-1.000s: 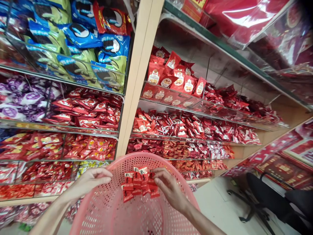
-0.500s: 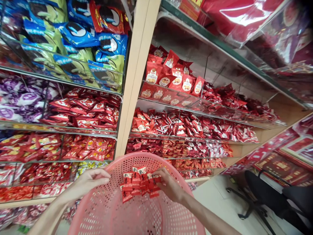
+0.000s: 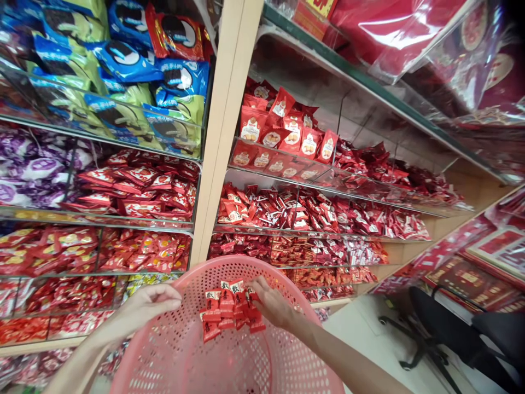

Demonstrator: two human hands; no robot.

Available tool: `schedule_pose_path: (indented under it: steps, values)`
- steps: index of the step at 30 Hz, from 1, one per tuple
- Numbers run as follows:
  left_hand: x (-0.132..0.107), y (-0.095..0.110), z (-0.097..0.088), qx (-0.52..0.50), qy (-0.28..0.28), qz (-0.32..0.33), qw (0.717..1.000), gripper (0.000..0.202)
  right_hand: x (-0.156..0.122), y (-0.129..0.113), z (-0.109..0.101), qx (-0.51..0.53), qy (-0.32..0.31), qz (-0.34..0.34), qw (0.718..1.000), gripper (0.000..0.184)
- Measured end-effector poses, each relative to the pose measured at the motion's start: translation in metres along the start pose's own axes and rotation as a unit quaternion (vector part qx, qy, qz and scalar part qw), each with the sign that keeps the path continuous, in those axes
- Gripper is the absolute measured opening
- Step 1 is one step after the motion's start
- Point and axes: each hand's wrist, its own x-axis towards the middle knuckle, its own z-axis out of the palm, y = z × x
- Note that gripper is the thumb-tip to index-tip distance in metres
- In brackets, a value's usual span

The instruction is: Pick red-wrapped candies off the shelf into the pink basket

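Where the red packets point(image 3: 232, 306) lie: inside the pink basket point(image 3: 221, 358), toward its far wall, in a close, overlapping group; several show cream tops with dark characters.
Left hand point(image 3: 151, 306): over the basket's left rim, apart from the packets; thumb and forefinger drawn close together, the other fingers curled; whether they pinch the rim, I cannot tell.
Right hand point(image 3: 270, 303): at the right edge of the group; its fingers are bent, close to one another and right at the nearest packet; I cannot tell whether they pinch it.
Basket build: round, its wall pierced with holes, the near part cut off by the bottom of the view.
Wooden upright point(image 3: 221, 137): beyond the basket, between two banks of shelves.
Shelves to the left: blue-and-green packs point(image 3: 127, 63) above, purple-and-white sweets point(image 3: 36, 164) below.
Shelves to the right: red pouches point(image 3: 293, 134) with white labels.
Chair point(image 3: 447, 339): black, wheeled, on the pale floor point(image 3: 365, 328).
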Motion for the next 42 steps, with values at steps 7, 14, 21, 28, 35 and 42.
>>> schedule_pose_path:
  steps: [7, 14, 21, 28, 35, 42]
  values:
    - [-0.002, -0.002, 0.001, -0.007, -0.006, -0.002, 1.0, 0.032, -0.001, -0.004, 0.008, -0.091, -0.004, 0.033, 0.995, 0.049]
    - [-0.002, -0.01, 0.0, 0.005, 0.0, 0.011, 1.0, 0.03, 0.006, -0.007, 0.013, -0.033, -0.01, 0.009, 0.999, 0.047]
    - [-0.001, -0.007, 0.0, 0.008, -0.002, 0.011, 1.0, 0.034, 0.006, -0.008, 0.016, -0.038, -0.024, 0.018, 0.999, 0.049]
    - [-0.001, -0.005, 0.002, -0.003, -0.002, 0.014, 1.0, 0.033, 0.016, -0.027, -0.054, 0.011, 0.159, -0.015, 0.987, 0.023]
    - [0.0, -0.004, 0.003, -0.007, 0.0, 0.016, 1.0, 0.03, 0.081, -0.078, -0.142, 0.029, 0.343, -0.018, 0.939, 0.032]
    - [-0.004, -0.002, 0.003, -0.025, 0.003, 0.012, 1.0, 0.028, 0.121, -0.093, -0.148, 0.015, 0.27, 0.066, 0.961, 0.038]
